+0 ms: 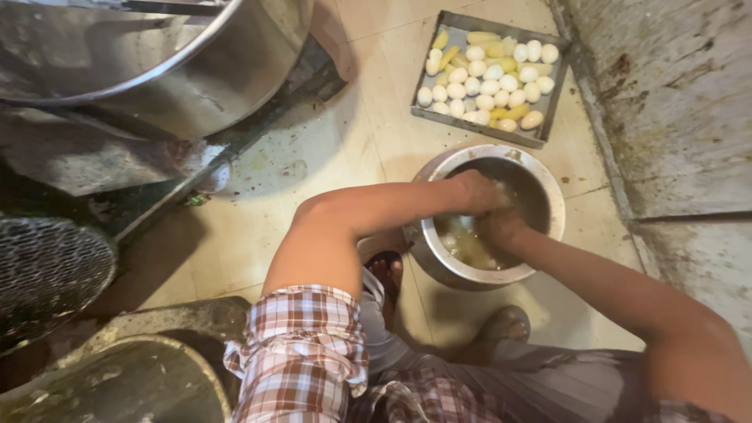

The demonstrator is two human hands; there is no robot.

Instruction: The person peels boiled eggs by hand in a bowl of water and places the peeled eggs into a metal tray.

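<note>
Down on the tiled floor, both my hands reach into a round, dull metal pot between my feet. My left hand and right hand sit close together over pale, smooth lumps in cloudy water; I cannot tell what either one grips. Farther off, a rectangular metal tray holds smooth white eggs and yellowish peeled pieces.

Stained tile floor, grimy wall
</note>
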